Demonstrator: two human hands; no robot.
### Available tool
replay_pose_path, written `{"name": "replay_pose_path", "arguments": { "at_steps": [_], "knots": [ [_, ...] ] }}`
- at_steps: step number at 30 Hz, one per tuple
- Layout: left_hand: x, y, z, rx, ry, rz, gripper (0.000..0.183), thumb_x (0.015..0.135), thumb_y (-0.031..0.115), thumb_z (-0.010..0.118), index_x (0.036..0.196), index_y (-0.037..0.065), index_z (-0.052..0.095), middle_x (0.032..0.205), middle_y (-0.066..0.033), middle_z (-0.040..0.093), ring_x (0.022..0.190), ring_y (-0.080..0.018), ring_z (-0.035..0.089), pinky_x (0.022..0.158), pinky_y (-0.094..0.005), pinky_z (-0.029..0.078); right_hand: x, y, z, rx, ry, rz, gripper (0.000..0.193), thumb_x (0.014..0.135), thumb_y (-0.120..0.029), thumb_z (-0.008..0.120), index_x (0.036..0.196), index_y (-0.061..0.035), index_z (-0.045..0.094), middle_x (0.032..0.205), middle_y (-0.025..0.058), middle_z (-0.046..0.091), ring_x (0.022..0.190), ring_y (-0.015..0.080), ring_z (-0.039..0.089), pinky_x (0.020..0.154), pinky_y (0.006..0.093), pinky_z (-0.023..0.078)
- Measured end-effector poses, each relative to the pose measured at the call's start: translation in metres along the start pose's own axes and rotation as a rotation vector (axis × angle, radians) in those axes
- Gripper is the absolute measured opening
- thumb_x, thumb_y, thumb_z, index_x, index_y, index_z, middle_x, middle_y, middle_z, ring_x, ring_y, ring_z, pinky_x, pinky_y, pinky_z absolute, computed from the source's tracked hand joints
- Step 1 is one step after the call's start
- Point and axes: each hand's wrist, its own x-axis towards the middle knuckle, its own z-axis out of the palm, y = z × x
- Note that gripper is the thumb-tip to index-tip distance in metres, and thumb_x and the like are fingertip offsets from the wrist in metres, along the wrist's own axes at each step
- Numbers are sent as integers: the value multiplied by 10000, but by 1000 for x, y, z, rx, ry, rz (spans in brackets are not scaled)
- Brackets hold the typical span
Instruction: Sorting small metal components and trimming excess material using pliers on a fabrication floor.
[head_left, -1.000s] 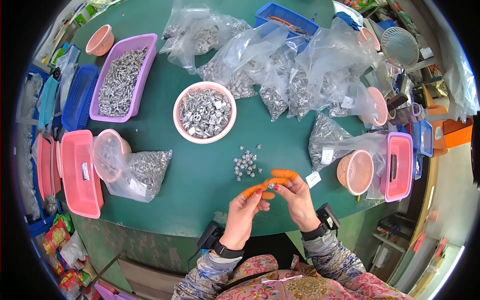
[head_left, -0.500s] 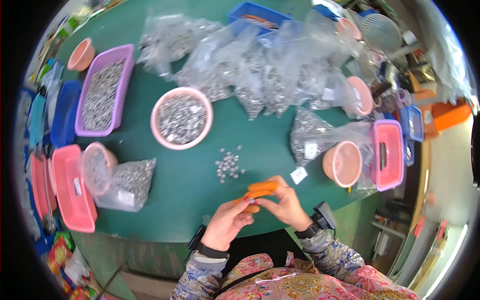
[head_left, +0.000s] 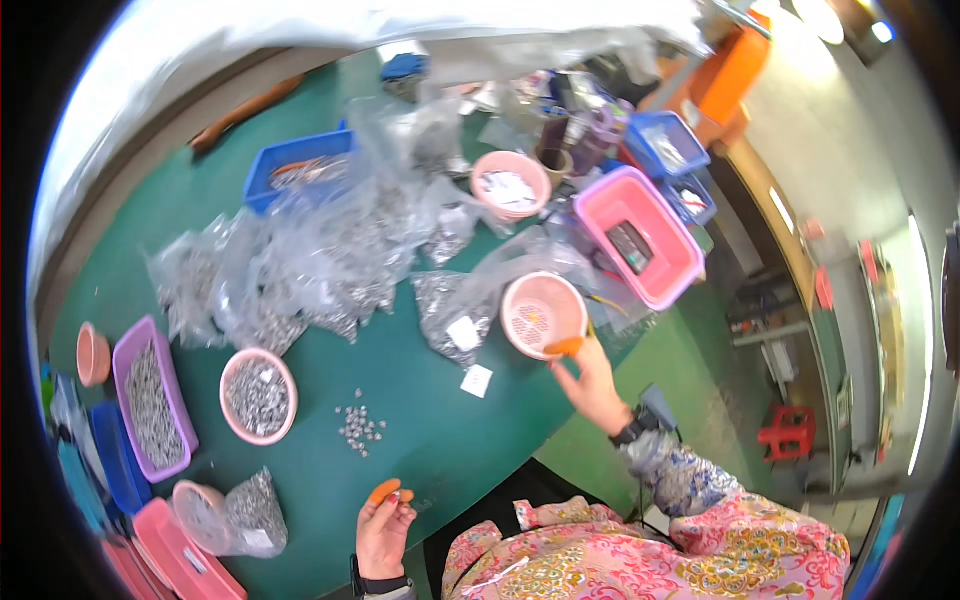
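Two hands apart: right hand (head_left: 592, 378) pinching rim of pink strainer bowl (head_left: 543, 315) at counter (head_left: 440, 440) edge; left hand (head_left: 384, 530) closed round small metal part, near loose nuts (head_left: 358, 427). Risk: bowl tipping off edge; part slipping from fingertips.

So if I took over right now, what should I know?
Left hand: near the table's front edge, pinching a small part in orange-tipped fingers.
Right hand: stretched out, fingertips on the rim of the round pink basket.
Loose metal parts lie between the hands; a pink bowl of parts sits left of them.
Done: can't tell how many parts are finished.
Left: the loose pile remains.
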Motion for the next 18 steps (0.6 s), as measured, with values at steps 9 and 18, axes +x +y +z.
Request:
{"name": "replay_pose_path", "arguments": {
  "at_steps": [9,18],
  "knots": [
    [-23,-10,30,96,120,120,267,858,48,605,1120,6,570,910,-105,643,735,-149,586,685,-287,508,-6,182,7,-412,80,200,643,736,-244,744,1280,-52,462,1249,198,490,1160,387,454,964,435,388],
    [-47,-36,62,16,55,152,226,874,12,578,1100,10,581,968,-62,630,827,-135,581,745,-251,465,-16,212,15,-430,87,264,686,690,-381,750,1210,-16,491,1140,170,498,1056,342,478,921,469,360]
  ]
}}
